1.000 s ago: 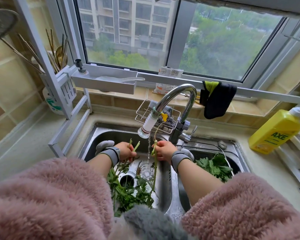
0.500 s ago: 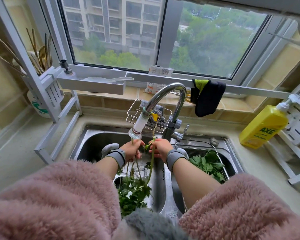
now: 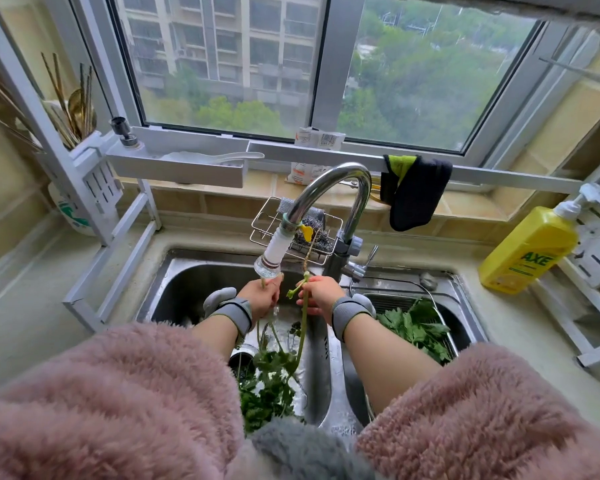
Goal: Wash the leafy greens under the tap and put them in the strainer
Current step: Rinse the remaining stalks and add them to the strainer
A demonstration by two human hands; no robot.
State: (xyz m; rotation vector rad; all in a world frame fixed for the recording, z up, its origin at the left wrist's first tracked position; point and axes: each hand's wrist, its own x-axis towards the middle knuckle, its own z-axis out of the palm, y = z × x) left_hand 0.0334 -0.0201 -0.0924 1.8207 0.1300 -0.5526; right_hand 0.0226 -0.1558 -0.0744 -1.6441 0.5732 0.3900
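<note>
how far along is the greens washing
Partly done. Some greens already lie in the strainer in the right basin. In hand: the left hand and right hand each hold stems under the tap. Left: a pile in the left basin.

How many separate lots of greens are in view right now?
3: stems held in the left hand and right hand under the tap; a pile in the left basin; washed leaves in the strainer. Sleeves may hide more.
</note>
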